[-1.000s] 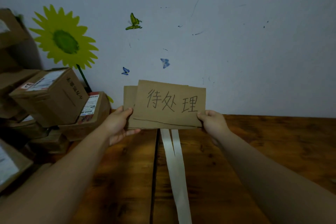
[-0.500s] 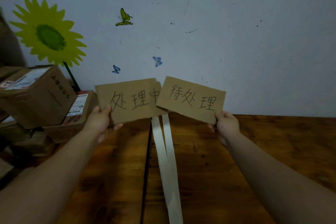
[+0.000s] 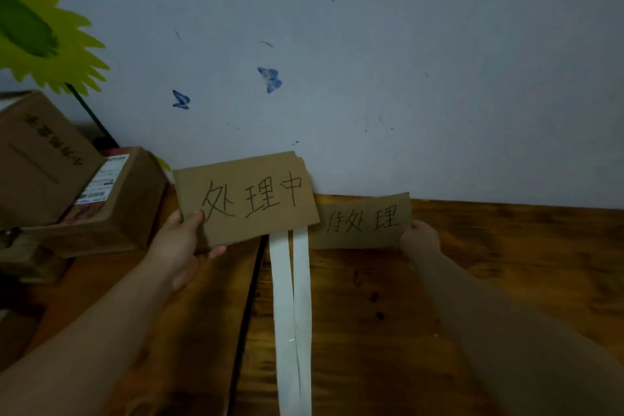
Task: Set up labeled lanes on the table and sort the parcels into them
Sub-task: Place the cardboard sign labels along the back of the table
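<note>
My left hand (image 3: 184, 246) pinches the lower left corner of a brown cardboard label (image 3: 246, 199) with handwritten characters, held up above the wooden table (image 3: 472, 280). My right hand (image 3: 420, 240) holds the right edge of a second cardboard label (image 3: 361, 221), which lies low at the table's far edge by the wall. Two white strips (image 3: 292, 314) run side by side down the table from under the labels. Cardboard parcels (image 3: 111, 206) are stacked at the left.
A large parcel (image 3: 37, 162) leans on the stack at the far left. The wall (image 3: 405, 78) behind the table carries a sunflower (image 3: 33, 30) and butterfly stickers. A dark gap (image 3: 250, 307) splits the tabletop left of the strips.
The two labels, first held stacked together, have been pulled apart. My right hand has lowered its label to the table by the wall; my left hand still holds its label up.
</note>
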`<state>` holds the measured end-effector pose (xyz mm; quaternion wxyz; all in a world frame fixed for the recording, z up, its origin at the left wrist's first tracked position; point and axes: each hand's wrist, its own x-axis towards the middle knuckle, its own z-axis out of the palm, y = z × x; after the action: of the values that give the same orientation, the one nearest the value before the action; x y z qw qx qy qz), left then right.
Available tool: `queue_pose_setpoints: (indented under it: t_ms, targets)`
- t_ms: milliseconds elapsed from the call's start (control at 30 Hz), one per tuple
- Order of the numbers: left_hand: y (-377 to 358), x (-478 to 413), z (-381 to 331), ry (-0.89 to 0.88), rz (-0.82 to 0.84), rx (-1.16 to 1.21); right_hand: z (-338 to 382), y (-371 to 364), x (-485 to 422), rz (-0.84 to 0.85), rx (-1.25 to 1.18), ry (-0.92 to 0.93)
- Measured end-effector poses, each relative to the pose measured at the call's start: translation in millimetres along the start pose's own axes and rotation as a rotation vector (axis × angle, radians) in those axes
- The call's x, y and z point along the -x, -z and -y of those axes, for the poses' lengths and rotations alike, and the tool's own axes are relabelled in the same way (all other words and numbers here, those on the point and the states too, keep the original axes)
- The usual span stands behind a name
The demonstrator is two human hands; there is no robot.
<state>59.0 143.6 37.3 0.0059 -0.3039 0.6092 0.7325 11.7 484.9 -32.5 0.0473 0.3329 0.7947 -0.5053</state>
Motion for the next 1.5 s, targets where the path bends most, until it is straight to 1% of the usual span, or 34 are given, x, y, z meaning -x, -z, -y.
queue_pose_setpoints:
  t_ms: [167,300,400,467,533,600,667,733,933,1100,1200,1367,1500]
  targets:
    - [-4,-9,13,0.037,0.013,-0.023,0,-6,-13,0.014,0.125,0.039]
    - [-13,-7,10,0.035,0.020,-0.022,6,-10,-5,0.047,0.171,0.132]
    - [-24,3,4,0.029,0.048,-0.038,16,-12,13,0.104,0.229,0.148]
    - [-31,13,1,0.025,0.063,-0.038,21,-9,20,0.074,0.275,0.108]
    - [-37,24,-3,0.015,0.073,-0.034,28,-4,32,0.092,0.188,0.098]
    - [-42,36,-7,0.000,0.095,-0.032,35,-2,43,0.206,0.051,0.165]
    - [-45,48,-9,-0.010,0.123,-0.041,43,1,59,0.333,-0.004,0.226]
    - [-47,61,-10,-0.013,0.141,-0.054,46,7,69,0.377,-0.022,0.274]
    - [-52,98,-21,-0.048,0.225,-0.062,48,51,95,0.330,-0.092,0.297]
    - [-49,118,-24,-0.067,0.296,-0.070,38,81,122,0.299,-0.270,0.256]
    - [-47,129,-19,-0.077,0.342,-0.075,29,93,136,0.302,-0.281,0.237]
    - [-47,143,-7,-0.088,0.371,-0.090,13,119,149,0.363,-0.350,0.171]
    - [-64,150,-4,-0.090,0.392,-0.093,6,143,148,0.319,-0.352,0.171]
